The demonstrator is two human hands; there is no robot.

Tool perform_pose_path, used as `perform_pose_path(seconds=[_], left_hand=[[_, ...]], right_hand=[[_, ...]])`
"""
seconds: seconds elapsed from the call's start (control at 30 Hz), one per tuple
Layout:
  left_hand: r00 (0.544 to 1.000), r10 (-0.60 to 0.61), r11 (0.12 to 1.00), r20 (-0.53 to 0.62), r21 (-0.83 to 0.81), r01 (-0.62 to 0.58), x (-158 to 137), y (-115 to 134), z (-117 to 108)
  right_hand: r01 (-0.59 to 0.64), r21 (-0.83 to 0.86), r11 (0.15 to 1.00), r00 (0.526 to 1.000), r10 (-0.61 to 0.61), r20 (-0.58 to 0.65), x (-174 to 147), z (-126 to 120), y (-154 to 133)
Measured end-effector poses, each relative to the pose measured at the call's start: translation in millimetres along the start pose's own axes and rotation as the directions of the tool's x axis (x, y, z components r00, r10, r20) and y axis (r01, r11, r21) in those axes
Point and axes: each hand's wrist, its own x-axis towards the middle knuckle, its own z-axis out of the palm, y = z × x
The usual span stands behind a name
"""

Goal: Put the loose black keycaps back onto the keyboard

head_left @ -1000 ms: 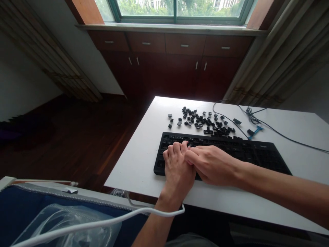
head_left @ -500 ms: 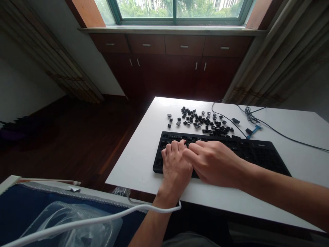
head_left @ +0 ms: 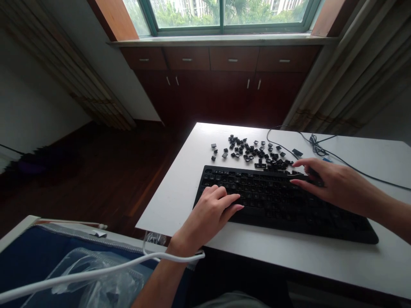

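A black keyboard (head_left: pixel 257 216) lies on the white table, with many key positions bare of caps. My left hand (head_left: pixel 208 211) rests on its left part, thumb and index finger stretched out and slightly apart, holding nothing visible. Over the keyboard's upper right edge, my right hand (head_left: pixel 324 177) holds a keycap puller (head_left: pixel 316 176); thin wire prongs show between thumb and index finger, and its dark handle is mostly hidden in the palm. Just beyond the keyboard, loose black keycaps (head_left: pixel 248 149) are scattered, with a denser heap near the right fingertips.
A black cable (head_left: pixel 316 145) lies bundled at the back right of the white table (head_left: pixel 173 184). Part of a blue object (head_left: pixel 327 160) shows behind my right hand. A white cord (head_left: pixel 105 270) crosses my left wrist, above a blue surface holding clear plastic (head_left: pixel 112 282).
My hands have separated: the right moved right and up toward the keycap heap, the left slid slightly left and down. The puller's wires now show. The keyboard's front right has come into view.
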Motion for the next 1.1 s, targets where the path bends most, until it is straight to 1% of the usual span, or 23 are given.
perform_pose_path(seconds=[0.03, 0.1, 0.13, 0.2, 0.27, 0.37, 0.43, 0.5, 0.57, 0.6, 0.63, 0.7, 0.73, 0.77, 0.8, 0.83, 0.87, 0.93, 1.0, 1.1], left_hand=[[1.0, 0.006, 1.0, 0.004, -0.005, -0.006, 2.4, -0.3, -0.6], [1.0, 0.021, 1.0, 0.016, -0.011, -0.021, 6.5, -0.9, -2.1], [0.999, 0.033, 0.999, 0.022, -0.013, -0.032, 8.1, -1.2, -2.9], [0.998, 0.059, 0.998, 0.026, -0.013, -0.059, 11.3, -1.6, -4.6], [0.996, 0.087, 0.996, 0.016, -0.004, -0.087, 14.6, -1.6, -5.6], [0.992, 0.126, 0.992, 0.018, 0.023, -0.126, 20.0, -0.7, -4.0], [0.988, 0.148, 0.988, 0.033, 0.04, -0.15, 23.0, 0.5, -0.6], [0.986, 0.164, 0.985, 0.043, 0.054, -0.166, 24.7, 1.4, 3.6], [0.985, 0.17, 0.983, 0.041, 0.059, -0.173, 24.6, 1.7, 6.5], [0.984, 0.172, 0.983, 0.037, 0.058, -0.174, 23.9, 1.6, 6.9], [0.985, 0.172, 0.983, 0.032, 0.052, -0.174, 22.8, 1.6, 6.4], [0.989, 0.148, 0.989, 0.024, 0.022, -0.149, 19.6, 1.7, 2.8], [0.993, 0.119, 0.993, 0.024, 0.004, -0.119, 17.7, 2.0, -0.1], [0.996, 0.081, 0.997, 0.029, -0.013, -0.081, 15.6, 2.5, -3.5], [0.998, 0.039, 0.999, 0.042, -0.028, -0.038, 13.5, 3.1, -6.9], [0.998, 0.0, 0.999, 0.059, -0.038, 0.002, 11.4, 3.6, -10.1], [0.997, -0.031, 0.998, 0.076, -0.043, 0.034, 9.5, 3.8, -12.9], [0.992, -0.065, 0.996, 0.105, -0.05, 0.071, 6.1, 3.3, -16.1], [0.991, -0.071, 0.995, 0.113, -0.06, 0.078, 3.8, 1.3, -16.1], [0.994, -0.031, 0.994, 0.102, -0.097, 0.041, 2.6, -3.3, -13.2]], right_hand=[[-0.047, 0.016, 0.999, 0.999, 0.047, 0.0, -7.5, 0.6, 13.7], [-0.15, 0.1, 0.984, 0.987, 0.155, -0.036, -22.7, 1.9, 35.7], [-0.202, 0.143, 0.969, 0.974, 0.213, -0.07, -29.7, 2.7, 43.4], [-0.267, 0.219, 0.938, 0.947, 0.298, -0.12, -40.5, 4.3, 52.4], [-0.272, 0.265, 0.925, 0.944, 0.311, -0.115, -46.3, 5.9, 56.0], [-0.224, 0.289, 0.931, 0.963, 0.257, -0.079, -48.6, 8.8, 60.1], [-0.196, 0.232, 0.953, 0.97, 0.223, -0.093, -49.6, 12.0, 64.7], [-0.179, 0.079, 0.981, 0.97, 0.189, -0.15, -51.7, 15.5, 69.2], [-0.16, -0.094, 0.983, 0.97, 0.139, -0.199, -53.3, 17.9, 69.8], [-0.147, -0.151, 0.977, 0.967, 0.111, -0.228, -53.2, 18.6, 67.3], [-0.128, -0.178, 0.976, 0.962, 0.079, -0.26, -52.1, 19.1, 62.5], [-0.067, -0.155, 0.986, 0.951, 0.016, -0.31, -47.0, 20.3, 44.7], [-0.024, -0.116, 0.993, 0.941, -0.017, -0.339, -43.2, 21.4, 31.9], [0.032, -0.06, 0.998, 0.947, -0.049, -0.318, -38.8, 23.0, 16.9], [0.078, 0.0, 0.997, 0.935, -0.073, -0.346, -34.3, 25.2, 0.4], [0.133, 0.057, 0.989, 0.938, -0.107, -0.329, -29.7, 27.8, -16.7], [0.181, 0.115, 0.977, 0.95, -0.144, -0.277, -25.3, 30.7, -33.5], [0.245, 0.181, 0.952, 0.957, -0.208, -0.201, -17.2, 37.1, -62.7], [0.269, 0.244, 0.932, 0.96, -0.238, -0.148, -10.0, 42.9, -82.2], [0.236, 0.332, 0.913, 0.971, -0.209, -0.115, 0.1, 48.2, -94.9]])
